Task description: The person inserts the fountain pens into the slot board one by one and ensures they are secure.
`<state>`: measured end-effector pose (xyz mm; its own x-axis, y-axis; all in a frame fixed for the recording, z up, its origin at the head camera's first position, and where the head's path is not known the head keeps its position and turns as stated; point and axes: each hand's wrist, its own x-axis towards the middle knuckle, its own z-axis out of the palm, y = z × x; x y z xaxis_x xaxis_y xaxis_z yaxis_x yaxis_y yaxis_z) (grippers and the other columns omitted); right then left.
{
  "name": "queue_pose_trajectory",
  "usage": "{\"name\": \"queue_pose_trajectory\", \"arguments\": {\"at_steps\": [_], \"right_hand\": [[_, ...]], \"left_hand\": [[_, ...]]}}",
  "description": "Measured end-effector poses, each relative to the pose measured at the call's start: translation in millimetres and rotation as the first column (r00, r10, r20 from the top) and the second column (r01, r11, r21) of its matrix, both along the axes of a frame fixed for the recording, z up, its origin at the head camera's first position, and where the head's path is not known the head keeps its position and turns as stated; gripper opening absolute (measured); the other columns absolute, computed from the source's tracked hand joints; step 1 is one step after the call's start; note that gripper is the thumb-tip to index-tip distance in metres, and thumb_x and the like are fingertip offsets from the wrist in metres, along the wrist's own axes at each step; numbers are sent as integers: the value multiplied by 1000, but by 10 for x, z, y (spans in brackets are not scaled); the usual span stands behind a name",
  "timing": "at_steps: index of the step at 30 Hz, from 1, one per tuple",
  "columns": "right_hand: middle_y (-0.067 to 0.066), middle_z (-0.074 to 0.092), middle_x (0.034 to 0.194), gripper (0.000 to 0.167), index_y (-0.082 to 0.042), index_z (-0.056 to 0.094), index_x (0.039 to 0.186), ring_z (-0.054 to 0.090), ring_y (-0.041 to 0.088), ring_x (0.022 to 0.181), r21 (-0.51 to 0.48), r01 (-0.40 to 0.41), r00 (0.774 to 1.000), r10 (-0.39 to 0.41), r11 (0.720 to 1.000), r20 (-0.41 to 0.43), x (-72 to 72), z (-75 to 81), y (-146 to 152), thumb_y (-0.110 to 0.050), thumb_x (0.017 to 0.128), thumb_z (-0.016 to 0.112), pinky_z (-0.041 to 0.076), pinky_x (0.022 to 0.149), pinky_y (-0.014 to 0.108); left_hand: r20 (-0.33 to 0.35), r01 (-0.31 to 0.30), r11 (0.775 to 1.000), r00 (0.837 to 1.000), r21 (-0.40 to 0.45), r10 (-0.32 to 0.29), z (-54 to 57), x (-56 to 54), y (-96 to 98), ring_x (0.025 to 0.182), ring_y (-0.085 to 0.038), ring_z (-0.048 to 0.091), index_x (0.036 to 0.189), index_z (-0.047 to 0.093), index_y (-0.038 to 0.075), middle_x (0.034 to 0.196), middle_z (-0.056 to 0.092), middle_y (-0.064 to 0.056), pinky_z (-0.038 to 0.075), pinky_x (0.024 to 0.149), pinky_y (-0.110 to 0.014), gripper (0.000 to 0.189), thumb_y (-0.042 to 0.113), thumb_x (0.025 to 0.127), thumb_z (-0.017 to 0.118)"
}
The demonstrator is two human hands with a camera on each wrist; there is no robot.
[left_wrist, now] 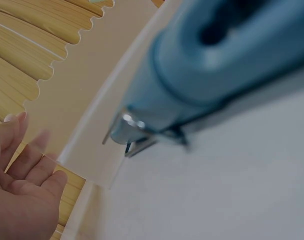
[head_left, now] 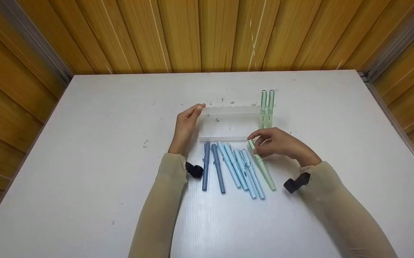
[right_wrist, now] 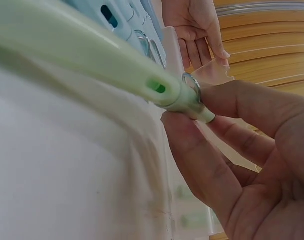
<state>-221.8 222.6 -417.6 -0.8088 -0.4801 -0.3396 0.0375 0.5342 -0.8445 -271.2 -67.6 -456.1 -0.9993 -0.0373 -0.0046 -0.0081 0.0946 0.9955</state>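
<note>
My left hand (head_left: 186, 125) grips the left end of a translucent pen rack (head_left: 230, 138), whose upper edge is scalloped. In the left wrist view its fingers curl at the corner of the clear panel (left_wrist: 86, 100). My right hand (head_left: 278, 143) pinches the capped upper end of a light green pen (head_left: 265, 174) between thumb and fingers, close to the wire clip (right_wrist: 192, 82). That pen slants in front of the rack's right end. Two more light green pens (head_left: 267, 104) stand side by side at the rack's right end.
Several light blue pens (head_left: 243, 170) lie in front of the rack, left of the green one. Farther left are two dark blue pens (head_left: 205, 168). All are on a white table (head_left: 95, 161) with wood-panelled walls (head_left: 214, 36) behind and beside it.
</note>
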Motion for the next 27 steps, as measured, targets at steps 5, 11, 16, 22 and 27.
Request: {"name": "queue_pose_trajectory", "arguments": {"at_steps": [5, 11, 16, 22, 27], "right_hand": [[11, 60, 95, 47, 0, 57, 127, 65, 15, 81, -14, 23, 1000, -23, 1000, -7, -21, 26, 10, -7, 83, 71, 59, 76, 29], [12, 59, 99, 49, -1, 56, 129, 68, 15, 81, -23, 60, 998, -61, 998, -20, -41, 78, 13, -10, 84, 71, 59, 77, 30], [13, 58, 101, 49, -2, 57, 129, 68, 16, 83, -44, 114, 992, -116, 992, -42, -56, 119, 13, -9, 83, 71, 59, 79, 31], [14, 61, 103, 48, -5, 59, 128, 66, 17, 87, -48, 162, 981, -166, 986, -102, -71, 182, -9, -13, 83, 74, 59, 78, 30], [15, 62, 106, 50, -6, 58, 130, 66, 17, 94, -52, 197, 971, -202, 979, -130, -79, 239, -12, -13, 84, 74, 59, 78, 29]], "left_hand": [[8, -9, 1000, 1000, -7, 9, -6, 2, 2, 135, -14, 45, 126, 65, 17, 137, 58, 1, 33, 115, -30, 40, 41, 96, 56], [4, -3, 1000, 1000, -6, 3, -7, 8, -1, 135, -14, 45, 126, 64, 18, 137, 57, 2, 33, 115, -31, 41, 43, 95, 55], [-4, 5, 1000, 1000, 0, -5, -2, 17, -3, 135, -14, 45, 127, 64, 18, 138, 57, 2, 33, 116, -31, 42, 44, 95, 55], [-28, 8, 1000, 1000, -5, -8, -1, 25, -5, 134, -14, 46, 127, 64, 16, 138, 57, 0, 34, 115, -31, 42, 42, 96, 55], [-29, 6, 1000, 1000, -29, -7, -3, 24, -6, 134, -15, 46, 127, 64, 17, 138, 57, -1, 34, 114, -31, 43, 44, 95, 55]]}}
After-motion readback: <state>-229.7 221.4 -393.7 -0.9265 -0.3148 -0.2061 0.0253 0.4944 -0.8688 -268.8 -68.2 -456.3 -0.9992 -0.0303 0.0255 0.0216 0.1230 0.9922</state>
